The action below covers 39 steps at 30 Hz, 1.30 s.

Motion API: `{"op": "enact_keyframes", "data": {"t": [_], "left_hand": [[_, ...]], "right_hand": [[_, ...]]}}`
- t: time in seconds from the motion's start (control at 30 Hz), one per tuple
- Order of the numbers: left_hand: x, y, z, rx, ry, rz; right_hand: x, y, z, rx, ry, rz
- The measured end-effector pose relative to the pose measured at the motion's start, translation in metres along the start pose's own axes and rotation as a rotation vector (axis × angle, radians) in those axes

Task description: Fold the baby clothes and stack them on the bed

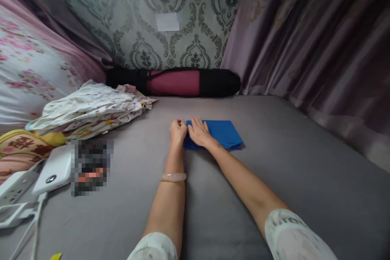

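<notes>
A blue folded sheet or flat stack [225, 132] lies on the grey bed surface in front of me, its layers showing at the near right edge. On its left part, my right hand [198, 132] rests flat with the fingers stretched out. My left hand [178, 132] is closed at the left edge of the blue piece, its fingers curled. Whatever lies between those fingers is too small to make out. A pale bangle [173, 177] is around my left forearm.
A black and pink rolled bag [173, 83] lies along the wall. To the left are crumpled patterned cloths [91, 107], a white power bank [55, 170], a power strip [16, 187] with cables and a blurred dark patch. Curtains [292, 36] hang at the right.
</notes>
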State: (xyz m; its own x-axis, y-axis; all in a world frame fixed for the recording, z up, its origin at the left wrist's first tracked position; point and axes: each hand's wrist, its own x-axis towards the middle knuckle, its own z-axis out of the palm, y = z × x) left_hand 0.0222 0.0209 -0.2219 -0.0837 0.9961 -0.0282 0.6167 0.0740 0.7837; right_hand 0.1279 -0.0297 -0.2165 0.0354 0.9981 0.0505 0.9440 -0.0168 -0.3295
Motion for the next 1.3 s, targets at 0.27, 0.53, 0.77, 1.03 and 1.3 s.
{"op": "enact_keyframes", "data": {"t": [0.27, 0.53, 0.77, 1.03, 1.3], "left_hand": [[-0.014, 0.007, -0.001, 0.237, -0.061, 0.035], [-0.010, 0.011, -0.011, 0.365, -0.199, 0.038], [-0.006, 0.008, -0.009, 0.331, -0.264, 0.028], [-0.005, 0.004, -0.003, 0.296, -0.259, 0.009], [-0.007, 0.006, 0.002, 0.294, -0.250, 0.047]], "right_hand": [[-0.034, 0.088, -0.025, -0.235, 0.041, 0.188], [-0.035, 0.093, -0.014, -0.144, 0.017, 0.196], [-0.029, 0.138, -0.058, 0.156, 0.113, 0.581], [-0.041, 0.158, -0.055, 0.135, 0.000, 0.674], [-0.033, 0.150, -0.049, 0.242, -0.017, 0.595]]}}
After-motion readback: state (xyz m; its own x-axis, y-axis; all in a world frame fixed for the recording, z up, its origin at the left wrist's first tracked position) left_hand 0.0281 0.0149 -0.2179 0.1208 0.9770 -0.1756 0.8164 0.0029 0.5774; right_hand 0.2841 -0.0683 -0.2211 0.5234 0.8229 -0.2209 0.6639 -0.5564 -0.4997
